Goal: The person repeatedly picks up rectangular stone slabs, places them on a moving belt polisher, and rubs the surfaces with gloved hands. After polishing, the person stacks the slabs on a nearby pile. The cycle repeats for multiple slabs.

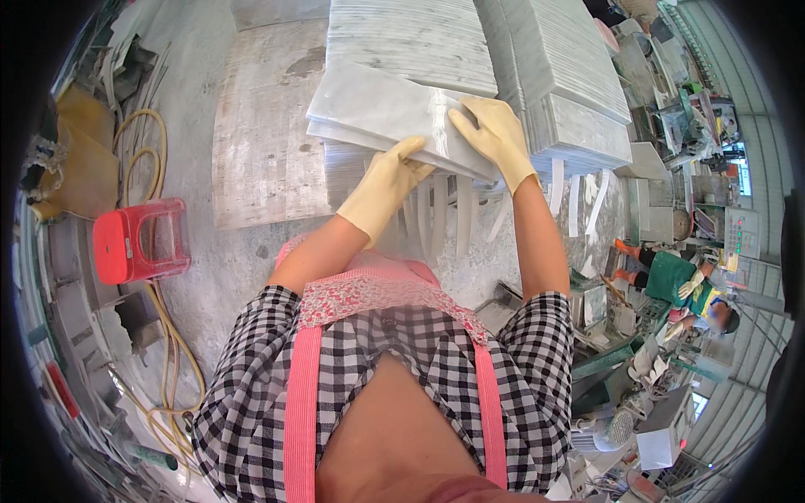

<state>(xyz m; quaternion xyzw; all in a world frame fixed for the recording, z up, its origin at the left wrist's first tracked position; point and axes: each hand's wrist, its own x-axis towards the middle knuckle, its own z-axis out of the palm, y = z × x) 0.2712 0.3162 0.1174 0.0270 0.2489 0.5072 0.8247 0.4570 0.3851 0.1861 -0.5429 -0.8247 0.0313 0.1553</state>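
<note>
Hose point(159, 335): yellow, loops across the concrete floor point(193, 84) at the far left, running behind and below the stool.
Stool point(140, 239): red plastic, lies on the floor left of the person, well apart from the slabs.
Board point(268, 126): a pale, worn flat sheet on the floor, just left of the slab stacks.
Left hand point(384, 186): in a yellow rubber glove, fingers curled up over the near edge of the marble slab, grasping it from below and the front.
Marble slab point(386, 109): white-grey, thin and rectangular, the top one of a few loose slabs lying tilted across the near end of the stack; it is held between both hands, in front of the person at the middle of the view.
Right hand point(495, 134): also in a yellow glove, laid flat on the slab's right corner with the fingers spread over the top face, pressing down on it.
Stacks point(545, 75): many thin grey slabs on edge, packed side by side in two long blocks that run away from the person, beneath and beyond the held slab.
White strips point(579, 197): narrow pale pieces hang or lean below the near end of the stacks.
Co-worker point(683, 285): a person in a green top with light gloves, low at the far right among machines and clutter.
</note>
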